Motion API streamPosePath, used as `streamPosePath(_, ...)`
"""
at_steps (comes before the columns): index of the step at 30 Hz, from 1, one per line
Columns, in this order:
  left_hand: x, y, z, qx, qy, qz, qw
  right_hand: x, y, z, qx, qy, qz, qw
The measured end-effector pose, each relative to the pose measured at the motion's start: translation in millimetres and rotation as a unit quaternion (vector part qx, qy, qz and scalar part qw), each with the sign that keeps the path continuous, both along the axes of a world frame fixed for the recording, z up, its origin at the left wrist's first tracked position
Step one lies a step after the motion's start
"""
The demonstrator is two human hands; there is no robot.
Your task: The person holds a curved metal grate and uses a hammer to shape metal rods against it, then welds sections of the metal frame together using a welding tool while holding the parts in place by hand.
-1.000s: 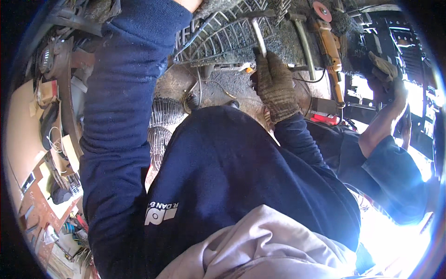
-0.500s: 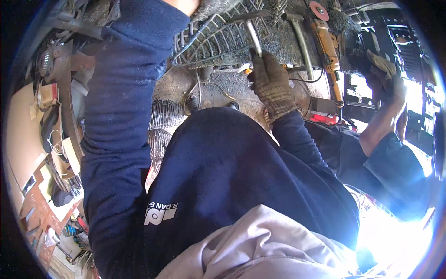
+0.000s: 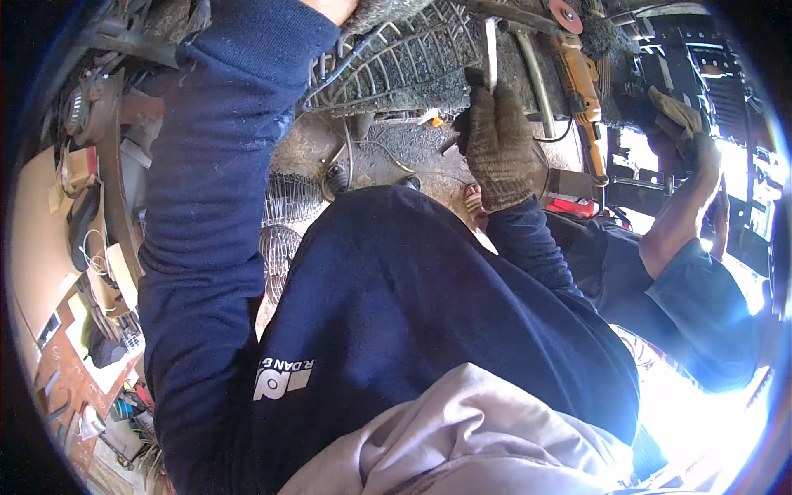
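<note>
Your right hand point(image 3: 501, 140), wearing a brownish knit glove, is gripping a hammer point(image 3: 492, 54) by its pale handle, and this handle is pointing to twelve o'clock. From this hand, at one o'clock a metal rod point(image 3: 536, 78) is lying, and at two a yellow grinder point(image 3: 580, 82). Toward eleven, a wire grid point(image 3: 404, 70) is resting; just beside it, your gloved left hand point(image 3: 386, 11) is leaving the view, so I cannot tell its grip. At four, a co-worker's forearm point(image 3: 681, 210) is showing.
</note>
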State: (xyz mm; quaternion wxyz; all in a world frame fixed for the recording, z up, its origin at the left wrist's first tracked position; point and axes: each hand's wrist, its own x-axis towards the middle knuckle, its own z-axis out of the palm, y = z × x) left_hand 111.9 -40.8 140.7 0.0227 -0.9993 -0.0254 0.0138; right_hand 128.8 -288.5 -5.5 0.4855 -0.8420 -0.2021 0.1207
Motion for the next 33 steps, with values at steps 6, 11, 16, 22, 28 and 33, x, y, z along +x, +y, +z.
streamPosePath(6, 1.2, -2.5, 1.4, -0.001, 0.002, -0.002, 1.0, 14.1, -2.8, -22.1, -0.132, -0.052, -0.008, 0.99)
streamPosePath(11, 2.2, -2.1, 0.9, -0.004, 0.005, 0.001, 1.0, 15.6, -13.4, -25.0, -0.069, -0.269, 0.036, 0.96)
streamPosePath(16, 5.3, -4.4, 3.6, -0.005, 0.007, -0.005, 1.0, 14.0, -11.0, -37.9, -0.068, -0.095, -0.017, 0.993)
streamPosePath(22, 5.4, -2.6, 3.0, -0.009, 0.008, 0.001, 1.0, 3.0, -17.7, -16.6, -0.003, -0.099, -0.027, 0.995)
streamPosePath(28, 6.7, -10.7, 12.4, -0.021, 0.019, 0.007, 1.0, 17.4, -25.1, -33.6, -0.15, -0.221, -0.007, 0.964)
streamPosePath(33, 4.8, -12.6, 11.9, -0.037, 0.035, 0.02, 0.998, -0.8, -29.7, -21.1, -0.044, -0.072, -0.026, 0.996)
